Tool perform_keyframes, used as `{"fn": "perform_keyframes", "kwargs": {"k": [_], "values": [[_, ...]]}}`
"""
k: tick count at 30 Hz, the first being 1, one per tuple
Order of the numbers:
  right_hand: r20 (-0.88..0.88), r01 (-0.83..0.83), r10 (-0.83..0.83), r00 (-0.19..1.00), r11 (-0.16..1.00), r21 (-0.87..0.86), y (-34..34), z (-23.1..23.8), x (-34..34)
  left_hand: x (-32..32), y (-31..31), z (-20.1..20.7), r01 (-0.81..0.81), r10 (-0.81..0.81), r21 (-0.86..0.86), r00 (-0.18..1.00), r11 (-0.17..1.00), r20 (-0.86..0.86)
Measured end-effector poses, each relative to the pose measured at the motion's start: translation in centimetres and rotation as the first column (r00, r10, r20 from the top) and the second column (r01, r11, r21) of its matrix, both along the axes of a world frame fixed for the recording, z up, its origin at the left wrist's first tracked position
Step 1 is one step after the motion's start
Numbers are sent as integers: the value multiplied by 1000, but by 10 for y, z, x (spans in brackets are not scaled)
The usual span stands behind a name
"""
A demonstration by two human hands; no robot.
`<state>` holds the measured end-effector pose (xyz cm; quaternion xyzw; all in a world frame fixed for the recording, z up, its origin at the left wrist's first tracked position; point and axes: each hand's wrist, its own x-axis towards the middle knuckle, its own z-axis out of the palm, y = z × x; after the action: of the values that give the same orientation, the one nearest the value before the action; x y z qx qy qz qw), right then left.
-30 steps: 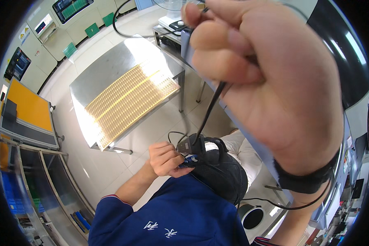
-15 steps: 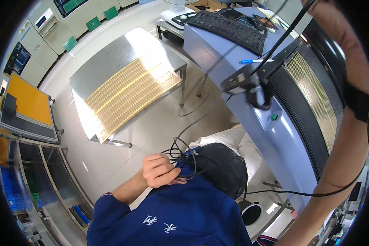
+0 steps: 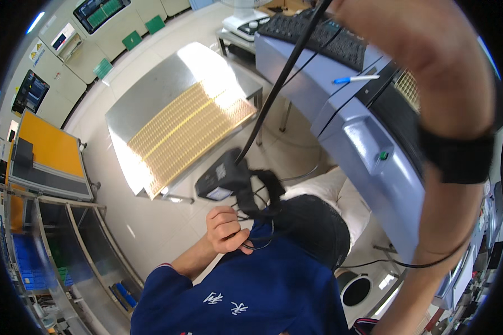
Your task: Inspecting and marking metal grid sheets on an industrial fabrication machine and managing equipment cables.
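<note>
My left hand point(image 3: 227, 230) is closed around loops of thin black cable point(image 3: 261, 246) in front of my waist. At the upper right my raised right hand point(image 3: 394, 28) is blurred, its fingertips partly cut off by the top edge. A thicker black cable point(image 3: 279, 84) runs down from those fingers, and the hand appears closed on it. From this cable hangs a small black boxy device point(image 3: 224, 177) with a black strap loop point(image 3: 267, 192), just above my left hand. A black band point(image 3: 458, 155) circles my right wrist.
A metal table point(image 3: 145, 100) carries a gold patterned panel point(image 3: 190, 131). To the right stands a blue-grey machine point(image 3: 369, 162) with a black keyboard point(image 3: 318, 39), a blue-and-white pen point(image 3: 355, 80) and a green button point(image 3: 383, 156). Metal shelving point(image 3: 89, 245) is at the left.
My right hand has swung left, and the hanging device has moved left and down with it, from beside the machine to above my left hand. The left hand keeps hold of the cable loops.
</note>
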<state>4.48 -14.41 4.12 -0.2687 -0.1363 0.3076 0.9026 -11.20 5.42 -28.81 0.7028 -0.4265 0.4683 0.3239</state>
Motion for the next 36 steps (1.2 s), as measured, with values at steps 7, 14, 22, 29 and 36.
{"fn": "perform_keyframes", "kwargs": {"k": [7,14,22,29,36], "values": [[60,14,-5,998,988,-154,18,-47,-34,-8,-2,-1,-159,170,96,978,983,-121],[126,90,-64,990,974,-209,11,-62,-13,-35,-1,-24,-276,287,89,853,957,-436],[132,117,-87,987,964,-238,8,-78,-6,-17,19,-38,-758,-413,-391,177,522,-893],[135,113,-80,988,959,-259,10,-82,-7,-2,56,-49,-518,-523,-181,-652,836,-548],[203,171,-124,971,957,-233,-3,-53,7,8,43,-33,-346,-433,-276,-554,896,-711]]}}
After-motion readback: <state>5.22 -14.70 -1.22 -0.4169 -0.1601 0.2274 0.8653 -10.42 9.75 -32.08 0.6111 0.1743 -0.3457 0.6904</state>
